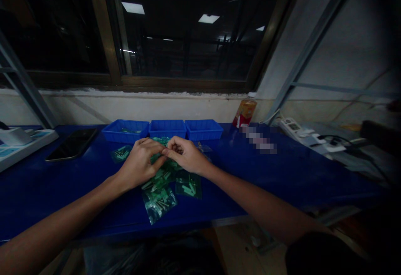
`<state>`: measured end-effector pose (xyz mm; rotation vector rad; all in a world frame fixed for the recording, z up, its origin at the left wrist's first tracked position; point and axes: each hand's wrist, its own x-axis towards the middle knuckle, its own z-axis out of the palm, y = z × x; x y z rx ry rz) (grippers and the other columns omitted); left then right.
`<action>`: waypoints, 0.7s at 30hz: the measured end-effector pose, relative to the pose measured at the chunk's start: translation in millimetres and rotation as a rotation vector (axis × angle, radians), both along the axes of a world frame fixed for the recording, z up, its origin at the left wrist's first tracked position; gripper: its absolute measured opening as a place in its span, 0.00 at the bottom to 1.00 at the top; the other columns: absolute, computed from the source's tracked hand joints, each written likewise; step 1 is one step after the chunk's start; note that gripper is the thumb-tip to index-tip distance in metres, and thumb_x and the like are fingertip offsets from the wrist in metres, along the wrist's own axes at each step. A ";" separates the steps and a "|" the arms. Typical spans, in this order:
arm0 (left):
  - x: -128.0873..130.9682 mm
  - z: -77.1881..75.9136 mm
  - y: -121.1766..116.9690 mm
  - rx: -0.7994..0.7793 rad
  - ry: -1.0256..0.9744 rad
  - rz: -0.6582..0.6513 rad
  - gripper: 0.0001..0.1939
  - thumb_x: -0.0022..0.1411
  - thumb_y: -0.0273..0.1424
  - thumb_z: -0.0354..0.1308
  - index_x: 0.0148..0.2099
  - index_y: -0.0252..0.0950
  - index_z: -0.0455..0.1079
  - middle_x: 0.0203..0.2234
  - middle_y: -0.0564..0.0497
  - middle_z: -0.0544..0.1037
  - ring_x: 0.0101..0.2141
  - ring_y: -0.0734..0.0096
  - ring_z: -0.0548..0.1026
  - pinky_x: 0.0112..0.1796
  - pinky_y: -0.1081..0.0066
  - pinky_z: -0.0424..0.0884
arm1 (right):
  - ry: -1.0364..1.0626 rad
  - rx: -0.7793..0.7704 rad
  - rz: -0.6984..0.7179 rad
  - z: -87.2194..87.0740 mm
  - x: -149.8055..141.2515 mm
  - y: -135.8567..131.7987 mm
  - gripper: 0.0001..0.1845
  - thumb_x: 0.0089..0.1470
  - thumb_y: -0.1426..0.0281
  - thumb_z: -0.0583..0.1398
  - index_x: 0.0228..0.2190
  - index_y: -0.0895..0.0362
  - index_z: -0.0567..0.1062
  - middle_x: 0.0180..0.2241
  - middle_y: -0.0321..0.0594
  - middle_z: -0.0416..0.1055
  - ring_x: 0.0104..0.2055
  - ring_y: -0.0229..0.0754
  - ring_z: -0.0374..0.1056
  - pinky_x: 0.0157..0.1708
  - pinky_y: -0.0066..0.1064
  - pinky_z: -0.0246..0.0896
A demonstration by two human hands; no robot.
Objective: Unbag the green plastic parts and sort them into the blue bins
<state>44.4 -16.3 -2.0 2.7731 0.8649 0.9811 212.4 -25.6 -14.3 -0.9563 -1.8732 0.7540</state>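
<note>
My left hand (140,162) and my right hand (186,155) meet over a pile of small green-tinted clear plastic bags (164,172). Both hands are closed, thumbs and fingers pinched together at the tips. What lies between the fingertips is too small and dim to make out; green film shows just below them. At the pile's front edge lies a bag with thin metallic-looking pins (160,203). Right of it is a bag with pale short sticks (189,186). Another small bag (121,154) lies apart, left of my left hand.
Three blue trays stand in a row behind my hands: a left tray (125,135) with some small contents, a middle tray (167,129) and a right tray (204,131). A phone (72,143), power strips (25,145) and a drink bottle (244,112) are on the blue table (250,175).
</note>
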 end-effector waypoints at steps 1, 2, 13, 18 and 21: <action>-0.3 0.8 0.6 -0.013 0.008 -0.042 0.05 0.57 0.28 0.53 0.32 0.35 0.70 0.30 0.50 0.75 0.34 0.66 0.70 0.40 0.64 0.61 | -0.012 -0.024 0.047 1.0 2.4 0.7 0.14 0.48 0.60 0.58 0.23 0.57 0.61 0.19 0.28 0.54 0.20 0.29 0.51 0.19 0.24 0.46; -0.7 1.8 1.0 -0.036 0.014 -0.092 0.05 0.57 0.28 0.53 0.31 0.35 0.70 0.31 0.50 0.75 0.35 0.67 0.70 0.39 0.66 0.62 | -0.029 -0.043 0.089 2.1 4.6 1.0 0.15 0.47 0.61 0.59 0.23 0.57 0.61 0.18 0.27 0.54 0.20 0.29 0.50 0.19 0.24 0.45; -0.7 2.4 -0.7 -0.522 -0.121 -0.198 0.06 0.57 0.31 0.54 0.30 0.33 0.67 0.27 0.51 0.73 0.30 0.72 0.70 0.33 0.73 0.64 | 0.140 -0.319 0.234 7.2 5.7 -0.6 0.20 0.41 0.58 0.63 0.24 0.56 0.59 0.19 0.27 0.62 0.16 0.28 0.59 0.16 0.22 0.56; -0.8 -1.0 1.5 -0.749 -0.276 -0.256 0.08 0.53 0.33 0.58 0.31 0.33 0.66 0.27 0.50 0.75 0.32 0.69 0.73 0.36 0.70 0.67 | 0.159 -0.428 0.331 6.9 9.8 2.1 0.18 0.43 0.58 0.62 0.26 0.57 0.61 0.16 0.28 0.65 0.14 0.28 0.62 0.14 0.20 0.52; -0.7 3.3 -0.1 -0.886 -0.311 -0.342 0.06 0.53 0.32 0.57 0.31 0.34 0.65 0.28 0.50 0.76 0.34 0.67 0.74 0.40 0.66 0.67 | 0.172 -0.456 0.360 7.2 10.7 1.5 0.17 0.45 0.58 0.61 0.26 0.58 0.62 0.13 0.28 0.65 0.13 0.29 0.63 0.14 0.19 0.49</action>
